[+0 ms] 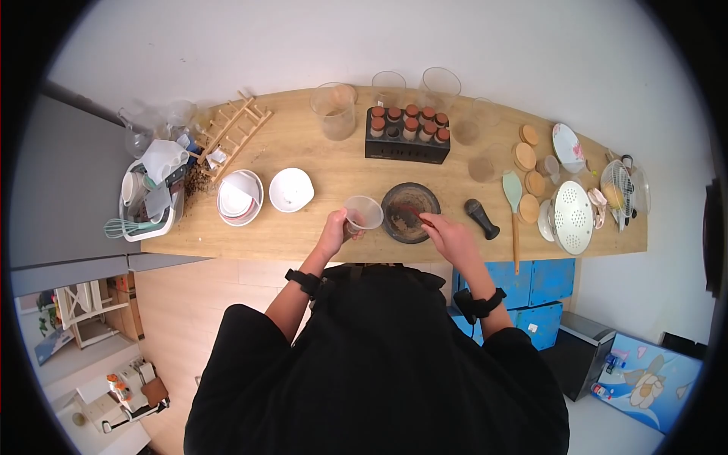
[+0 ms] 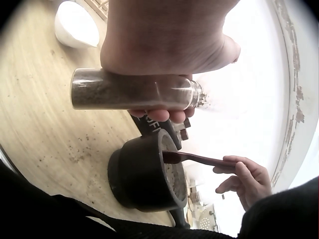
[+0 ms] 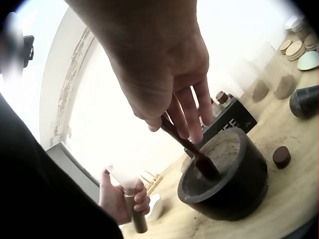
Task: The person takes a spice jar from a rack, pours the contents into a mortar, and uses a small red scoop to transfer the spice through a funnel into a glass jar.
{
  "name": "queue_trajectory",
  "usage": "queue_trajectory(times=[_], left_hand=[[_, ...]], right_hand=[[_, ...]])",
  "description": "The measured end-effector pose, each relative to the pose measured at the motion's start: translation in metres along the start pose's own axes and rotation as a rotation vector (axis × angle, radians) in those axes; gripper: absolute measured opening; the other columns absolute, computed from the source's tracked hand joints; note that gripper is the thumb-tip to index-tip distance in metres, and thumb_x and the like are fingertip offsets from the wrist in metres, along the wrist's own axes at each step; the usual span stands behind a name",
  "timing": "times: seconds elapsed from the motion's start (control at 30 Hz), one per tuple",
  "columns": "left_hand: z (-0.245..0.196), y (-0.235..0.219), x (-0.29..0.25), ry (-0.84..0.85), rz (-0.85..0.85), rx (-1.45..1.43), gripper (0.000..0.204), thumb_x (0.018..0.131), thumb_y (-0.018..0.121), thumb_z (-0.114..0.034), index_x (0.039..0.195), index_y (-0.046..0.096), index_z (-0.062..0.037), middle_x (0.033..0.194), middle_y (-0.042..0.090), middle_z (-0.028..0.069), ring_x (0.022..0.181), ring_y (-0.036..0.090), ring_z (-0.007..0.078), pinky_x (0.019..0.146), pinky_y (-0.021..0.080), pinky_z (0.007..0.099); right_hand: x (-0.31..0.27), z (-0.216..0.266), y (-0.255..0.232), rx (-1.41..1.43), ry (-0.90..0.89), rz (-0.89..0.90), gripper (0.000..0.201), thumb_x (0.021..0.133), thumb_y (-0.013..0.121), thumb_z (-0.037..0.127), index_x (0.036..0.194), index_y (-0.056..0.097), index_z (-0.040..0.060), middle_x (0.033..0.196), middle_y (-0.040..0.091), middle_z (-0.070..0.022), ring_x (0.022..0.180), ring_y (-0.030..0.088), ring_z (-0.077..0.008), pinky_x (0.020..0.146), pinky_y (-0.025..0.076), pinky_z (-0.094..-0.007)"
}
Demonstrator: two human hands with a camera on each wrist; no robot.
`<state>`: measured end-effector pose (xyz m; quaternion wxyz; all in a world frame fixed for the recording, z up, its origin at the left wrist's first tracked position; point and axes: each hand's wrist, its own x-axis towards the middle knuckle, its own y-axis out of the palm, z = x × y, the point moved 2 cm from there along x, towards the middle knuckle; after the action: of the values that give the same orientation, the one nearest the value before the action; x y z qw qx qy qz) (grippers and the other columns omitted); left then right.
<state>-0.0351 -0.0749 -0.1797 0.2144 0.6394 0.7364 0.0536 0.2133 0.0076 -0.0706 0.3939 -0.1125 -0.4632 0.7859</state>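
Note:
My left hand (image 1: 334, 233) grips a small glass bottle (image 2: 132, 89) filled with brown powder, left of the mortar. A translucent funnel (image 1: 365, 212) sits over the bottle's mouth, washed out by light in the wrist views. Between the thumb and fingers of my right hand (image 1: 453, 240) is a dark red spoon (image 3: 182, 139). Its bowl end dips inside the black stone mortar (image 3: 232, 191), where brown powder (image 1: 403, 221) coats the bottom and wall. A dark round stopper (image 3: 281, 157) lies on the table beside the mortar.
A black pestle (image 1: 482, 219) lies right of the mortar, near a green spatula (image 1: 513, 193). Behind stands a black rack (image 1: 407, 149) of stoppered bottles, with tall glass jars (image 1: 332, 114) around it. White bowls (image 1: 291, 189) are at left, a colander (image 1: 570, 218) at right.

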Motion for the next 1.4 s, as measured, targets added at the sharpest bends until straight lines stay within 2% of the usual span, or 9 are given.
queue_trajectory(times=[0.2,0.3,0.57,0.67,0.83,0.93,1.1,1.17,1.4], left_hand=[[0.004,-0.004,-0.001,-0.070,0.034,0.016,0.059,0.092,0.027,-0.051,0.088,0.057,0.0003,0.070,0.058,0.0103,0.061,0.055,0.0173,0.056,0.045,0.0292],[0.000,-0.001,-0.002,-0.030,-0.017,-0.021,0.056,0.093,0.033,-0.045,0.079,0.060,0.0030,0.061,0.057,0.0096,0.053,0.054,0.0153,0.051,0.043,0.0275],[-0.001,0.003,-0.004,-0.094,0.017,0.690,0.054,0.090,0.041,-0.048,0.083,0.068,-0.0026,0.063,0.063,0.0093,0.058,0.061,0.0189,0.059,0.048,0.0302],[-0.006,0.011,-0.008,-0.154,0.027,0.897,0.054,0.088,0.041,-0.053,0.086,0.069,-0.0071,0.065,0.064,0.0088,0.065,0.064,0.0231,0.064,0.049,0.0339],[-0.007,0.014,-0.008,-0.160,0.032,1.060,0.056,0.087,0.040,-0.057,0.083,0.069,-0.0099,0.066,0.065,0.0086,0.069,0.063,0.0278,0.067,0.049,0.0365],[-0.010,0.016,-0.008,-0.156,0.024,1.098,0.055,0.088,0.040,-0.055,0.081,0.069,-0.0087,0.067,0.065,0.0088,0.069,0.064,0.0268,0.066,0.049,0.0361],[-0.010,0.019,-0.006,-0.142,0.037,1.120,0.056,0.088,0.039,-0.054,0.082,0.068,-0.0074,0.067,0.065,0.0090,0.068,0.065,0.0254,0.067,0.049,0.0357],[-0.011,0.020,-0.005,-0.147,0.012,1.088,0.055,0.087,0.041,-0.057,0.082,0.071,-0.0113,0.067,0.064,0.0112,0.069,0.062,0.0312,0.065,0.049,0.0392],[-0.016,0.026,0.001,-0.189,0.036,1.120,0.057,0.087,0.040,-0.059,0.083,0.071,-0.0114,0.067,0.064,0.0105,0.070,0.063,0.0304,0.066,0.049,0.0389]], right_hand=[[-0.007,-0.014,-0.009,0.061,0.047,0.019,0.020,0.084,0.062,0.021,0.100,0.062,0.0093,0.086,0.065,-0.0099,0.074,0.062,-0.0301,0.060,0.050,-0.0371],[-0.002,-0.012,-0.009,-0.008,0.101,-0.003,0.020,0.085,0.061,0.023,0.098,0.062,0.0082,0.083,0.065,-0.0120,0.074,0.061,-0.0318,0.061,0.049,-0.0388],[0.033,0.003,0.004,0.170,0.108,0.035,0.020,0.086,0.059,0.023,0.086,0.064,0.0045,0.076,0.063,-0.0165,0.066,0.059,-0.0352,0.058,0.048,-0.0393],[0.048,-0.016,0.014,0.266,0.256,0.061,0.027,0.088,0.057,0.025,0.081,0.063,-0.0005,0.070,0.063,-0.0149,0.060,0.061,-0.0303,0.057,0.048,-0.0361],[0.063,-0.057,0.023,0.771,0.726,0.065,0.039,0.092,0.050,0.033,0.081,0.061,-0.0031,0.066,0.062,-0.0090,0.054,0.060,-0.0132,0.053,0.050,-0.0264],[0.056,-0.075,0.024,0.821,0.785,0.057,0.040,0.093,0.050,0.035,0.085,0.062,-0.0016,0.068,0.062,-0.0096,0.055,0.060,-0.0136,0.054,0.050,-0.0237],[0.033,-0.109,0.037,0.920,0.782,0.030,0.041,0.094,0.048,0.036,0.088,0.062,-0.0017,0.069,0.063,-0.0083,0.058,0.061,-0.0130,0.055,0.049,-0.0227],[0.028,-0.104,0.036,0.971,0.766,0.017,0.041,0.094,0.047,0.036,0.088,0.062,-0.0015,0.069,0.063,-0.0078,0.059,0.061,-0.0126,0.055,0.049,-0.0226],[0.027,-0.077,0.028,0.880,0.630,-0.043,0.036,0.096,0.046,0.034,0.091,0.060,0.0003,0.071,0.061,-0.0065,0.057,0.059,-0.0116,0.055,0.048,-0.0217]])
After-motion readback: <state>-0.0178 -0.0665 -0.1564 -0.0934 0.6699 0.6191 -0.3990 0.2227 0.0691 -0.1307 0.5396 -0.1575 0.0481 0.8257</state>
